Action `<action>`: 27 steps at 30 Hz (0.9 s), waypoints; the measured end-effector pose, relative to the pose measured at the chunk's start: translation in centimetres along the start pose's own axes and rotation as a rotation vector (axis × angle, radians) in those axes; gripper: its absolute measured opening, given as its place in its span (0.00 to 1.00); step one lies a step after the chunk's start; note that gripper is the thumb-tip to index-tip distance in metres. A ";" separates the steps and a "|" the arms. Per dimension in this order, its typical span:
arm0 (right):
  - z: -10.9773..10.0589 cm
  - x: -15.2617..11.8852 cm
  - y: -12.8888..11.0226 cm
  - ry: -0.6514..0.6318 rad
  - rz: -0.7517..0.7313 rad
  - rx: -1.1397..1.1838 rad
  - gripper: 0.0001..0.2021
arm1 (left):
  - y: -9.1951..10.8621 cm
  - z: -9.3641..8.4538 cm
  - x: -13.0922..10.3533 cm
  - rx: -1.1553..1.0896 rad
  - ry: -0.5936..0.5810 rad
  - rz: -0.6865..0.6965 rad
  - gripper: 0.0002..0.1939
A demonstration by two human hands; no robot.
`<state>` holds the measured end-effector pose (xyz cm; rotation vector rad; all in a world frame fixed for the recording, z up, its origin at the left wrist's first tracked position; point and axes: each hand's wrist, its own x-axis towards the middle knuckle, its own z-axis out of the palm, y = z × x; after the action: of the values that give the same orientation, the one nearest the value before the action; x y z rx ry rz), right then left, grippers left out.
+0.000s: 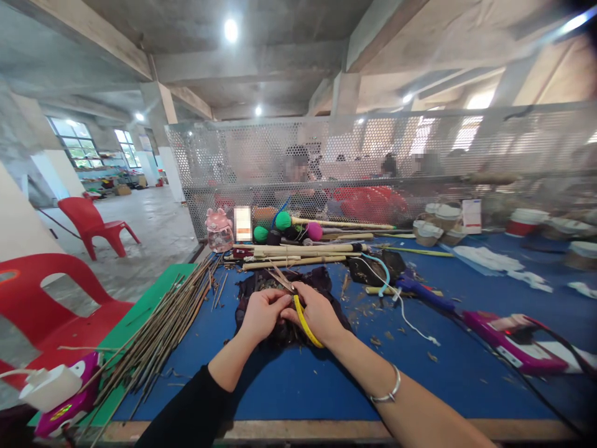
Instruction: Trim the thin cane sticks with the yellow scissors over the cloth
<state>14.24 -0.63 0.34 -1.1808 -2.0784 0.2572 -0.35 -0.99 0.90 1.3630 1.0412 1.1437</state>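
My right hand is closed around scissors with a yellow handle. Their blades point away from me and to the left, and look parted. Close beside them, my left hand is pinched shut, its fingertips nearly meeting the right hand's. Whatever lies between those fingertips is too small or hidden to make out. Under both hands is a crumpled dark cloth or bag with brown scraps on it.
Thin brown sticks lie bundled on the left. Thick bamboo poles, green yarn balls and a pink bottle line the back. A glue gun, white cord and purple power strip lie right. A mesh panel stands behind.
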 end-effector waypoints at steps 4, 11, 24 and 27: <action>0.0 0.2 0.0 -0.054 0.052 0.010 0.19 | -0.1 0.0 0.0 0.006 0.023 -0.028 0.16; -0.2 0.2 0.0 -0.066 0.027 -0.005 0.28 | 0.6 -0.3 0.0 0.020 0.019 0.105 0.14; 0.6 0.0 0.7 -0.060 0.015 0.004 0.26 | 0.1 -0.1 -0.1 0.156 0.038 0.156 0.14; 0.3 0.1 0.5 -0.078 0.055 -0.027 0.22 | 0.1 0.0 0.1 0.160 0.052 0.134 0.14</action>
<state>14.40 -0.21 -0.06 -1.2643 -2.1249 0.3066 -0.36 -0.93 1.00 1.5553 1.1115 1.2213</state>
